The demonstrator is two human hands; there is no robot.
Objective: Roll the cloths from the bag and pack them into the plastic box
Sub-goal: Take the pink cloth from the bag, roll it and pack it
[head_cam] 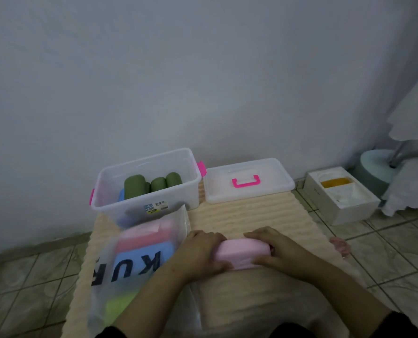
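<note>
A pink cloth point(242, 252) lies rolled up on the beige mat point(252, 215) in front of me. My left hand point(200, 250) grips its left end and my right hand point(274, 250) covers its right end. At the back left stands the clear plastic box point(191, 191) with pink latches; several green rolled cloths point(152, 185) and a blue one stand inside. A translucent bag point(134, 264) with black letters lies at my left, holding folded pink, blue and light green cloths.
The box's clear lid point(248, 180) with a pink handle lies right of the box, by the wall. A white open carton point(342, 196) stands on the tiled floor at the right. A fan base and white fabric fill the right corner.
</note>
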